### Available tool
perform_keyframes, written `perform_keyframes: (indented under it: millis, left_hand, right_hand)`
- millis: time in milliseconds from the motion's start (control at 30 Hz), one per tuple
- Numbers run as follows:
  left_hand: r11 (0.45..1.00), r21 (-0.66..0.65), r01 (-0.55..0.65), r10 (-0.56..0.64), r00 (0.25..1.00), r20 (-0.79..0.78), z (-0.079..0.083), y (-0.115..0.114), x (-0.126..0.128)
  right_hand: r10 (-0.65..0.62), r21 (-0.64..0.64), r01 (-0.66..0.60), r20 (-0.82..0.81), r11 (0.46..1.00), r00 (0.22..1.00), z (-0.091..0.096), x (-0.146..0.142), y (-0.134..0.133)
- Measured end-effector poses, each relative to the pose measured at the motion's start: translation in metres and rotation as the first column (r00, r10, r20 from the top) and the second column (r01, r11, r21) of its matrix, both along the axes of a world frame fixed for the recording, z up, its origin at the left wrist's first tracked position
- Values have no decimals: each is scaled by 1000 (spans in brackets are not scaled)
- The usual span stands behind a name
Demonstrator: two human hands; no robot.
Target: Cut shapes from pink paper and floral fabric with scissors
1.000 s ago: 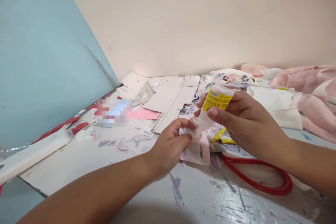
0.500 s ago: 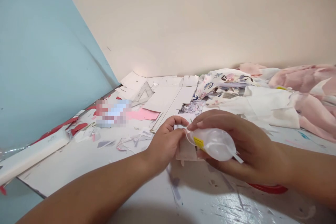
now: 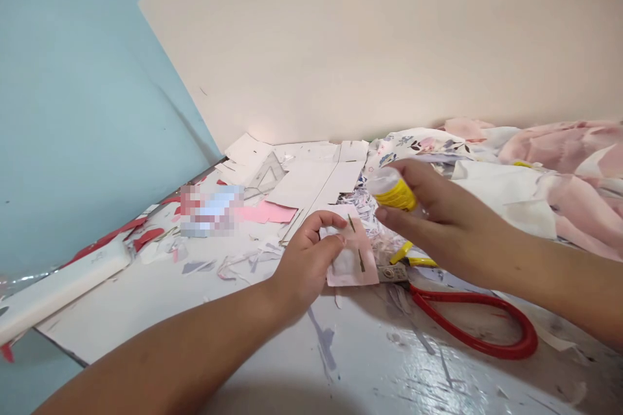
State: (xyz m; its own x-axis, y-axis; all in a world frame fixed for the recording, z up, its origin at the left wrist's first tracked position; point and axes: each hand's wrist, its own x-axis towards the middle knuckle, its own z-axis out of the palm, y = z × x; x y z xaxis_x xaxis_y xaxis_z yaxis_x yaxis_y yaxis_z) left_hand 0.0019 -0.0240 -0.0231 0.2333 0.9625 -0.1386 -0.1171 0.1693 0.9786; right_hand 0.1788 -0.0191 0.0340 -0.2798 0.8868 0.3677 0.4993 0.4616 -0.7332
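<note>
**A:** Where do we find the pink paper sheet (image 3: pixel 353 253)?

**B:** We find it flat on the paint-spattered tabletop (image 3: pixel 272 363), its white patch facing up and two dark slivers lying on that patch.

**A:** What of the left hand (image 3: pixel 304 259)?

**B:** At the sheet's left edge, we see the left fingers (image 3: pixel 326 224) curled and pressed together, gripping the sheet with the thumb.

**A:** And the right hand (image 3: pixel 445 220)?

**B:** Above the sheet and to its right, the right fingers (image 3: pixel 418 172) and thumb pinch a white glue bottle (image 3: pixel 392 191), held tilted and clear of the paper.

**A:** What lies nearby?

**B:** We note red-handled scissors (image 3: pixel 467 321) just beyond the sheet's lower right corner, and floral fabric (image 3: pixel 413 146) past its top edge.
</note>
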Motion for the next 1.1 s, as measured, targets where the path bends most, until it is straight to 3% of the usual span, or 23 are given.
perform_keyframes:
  millis: [67, 133, 233, 467, 700, 933, 1100]
  left_hand:
    - [1000, 31, 4, -4, 1000, -7, 2, -3, 1]
    - [996, 94, 1, 2, 999, -34, 4, -6, 2]
    - [989, 138, 46, -40, 998, -46, 3, -9, 2]
    - [978, 147, 148, -140, 988, -67, -2, -11, -1]
    - [977, 117, 179, -186, 981, 51, 9, -12, 5]
    - [979, 101, 177, -180, 983, 23, 8, -13, 3]
    - [975, 102, 195, -202, 978, 60, 9, -15, 2]
  right_hand:
    - [-38, -253, 36, -5, 967, 999, -6, -2, 6]
    - [-33, -446, -12, -94, 895, 995, -15, -5, 9]
    - [-40, -572, -99, -225, 814, 973, -25, -8, 10]
    - [-119, -538, -31, -241, 842, 963, -24, -13, 5]
    - [-129, -348, 93, -84, 933, 988, -36, -10, 6]
    - [-156, -435, 106, -81, 894, 984, -27, -15, 4]
    - [-85, -494, -23, -195, 869, 977, -32, -14, 4]
